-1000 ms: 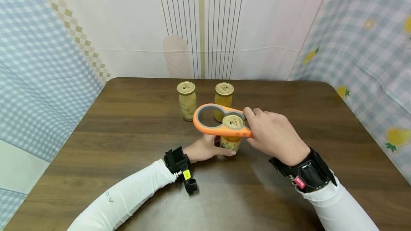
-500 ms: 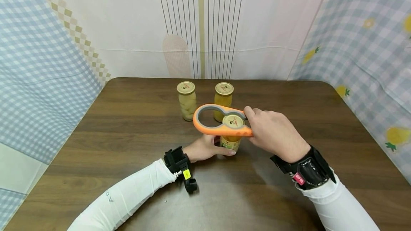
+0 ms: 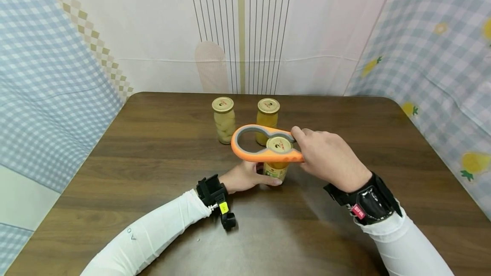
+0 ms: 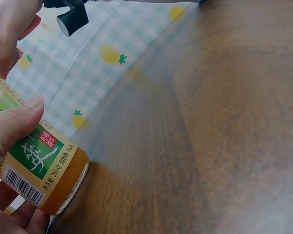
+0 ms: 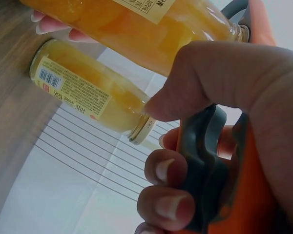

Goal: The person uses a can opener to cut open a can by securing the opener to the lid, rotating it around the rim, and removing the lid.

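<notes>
A glass jar (image 3: 276,173) of orange-yellow fruit with a gold lid (image 3: 279,144) stands near the middle of the table. My left hand (image 3: 251,177) grips its lower body, thumb across the green and cream label (image 4: 44,161). Around the lid sits an orange jar opener (image 3: 245,154) with a grey inner lining, its larger loop pointing left. The right hand (image 3: 326,154) holds the opener's handles at the right end. In the right wrist view, the fingers (image 5: 166,207) curl round the grey-lined handles (image 5: 198,165). The lid's rim is partly hidden by the opener.
Two more lidded jars stand behind: one with pale pieces (image 3: 224,127) at the left, one yellow (image 3: 267,118) partly hidden by the opener. The brown wooden table (image 3: 172,139) ends at a white patterned cloth (image 3: 161,76). Checked cloths (image 3: 422,54) hang at both sides.
The right hand and wrist have shifted very slightly away from me while holding the opener. The left hand and the jars look unchanged.
</notes>
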`<state>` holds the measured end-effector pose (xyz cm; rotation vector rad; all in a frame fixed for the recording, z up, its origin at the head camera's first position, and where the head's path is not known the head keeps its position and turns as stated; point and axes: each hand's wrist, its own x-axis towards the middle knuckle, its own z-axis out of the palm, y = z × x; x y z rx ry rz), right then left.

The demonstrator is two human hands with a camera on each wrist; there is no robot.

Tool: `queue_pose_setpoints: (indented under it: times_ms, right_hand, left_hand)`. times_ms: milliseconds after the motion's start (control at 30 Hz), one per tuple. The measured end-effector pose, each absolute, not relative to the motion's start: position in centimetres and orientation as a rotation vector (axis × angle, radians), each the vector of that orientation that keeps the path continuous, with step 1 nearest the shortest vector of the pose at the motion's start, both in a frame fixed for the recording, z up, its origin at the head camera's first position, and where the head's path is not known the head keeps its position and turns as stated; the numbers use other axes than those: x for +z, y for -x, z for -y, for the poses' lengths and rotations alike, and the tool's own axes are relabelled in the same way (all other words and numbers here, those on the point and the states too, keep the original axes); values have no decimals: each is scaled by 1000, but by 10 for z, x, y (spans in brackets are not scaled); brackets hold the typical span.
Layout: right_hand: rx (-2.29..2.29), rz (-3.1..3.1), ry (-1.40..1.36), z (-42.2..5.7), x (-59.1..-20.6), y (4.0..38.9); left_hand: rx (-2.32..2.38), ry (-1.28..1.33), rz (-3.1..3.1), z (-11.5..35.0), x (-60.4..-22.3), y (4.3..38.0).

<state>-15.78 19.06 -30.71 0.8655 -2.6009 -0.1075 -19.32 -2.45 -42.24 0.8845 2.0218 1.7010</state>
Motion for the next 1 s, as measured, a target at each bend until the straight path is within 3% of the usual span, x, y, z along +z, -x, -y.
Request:
queue_pose_setpoints:
  times_ms: [1000]
  right_hand:
    - [-31,2583,-881,-193,-308,161]
  left_hand:
    - [1689,-998,-2001,25,-423,194]
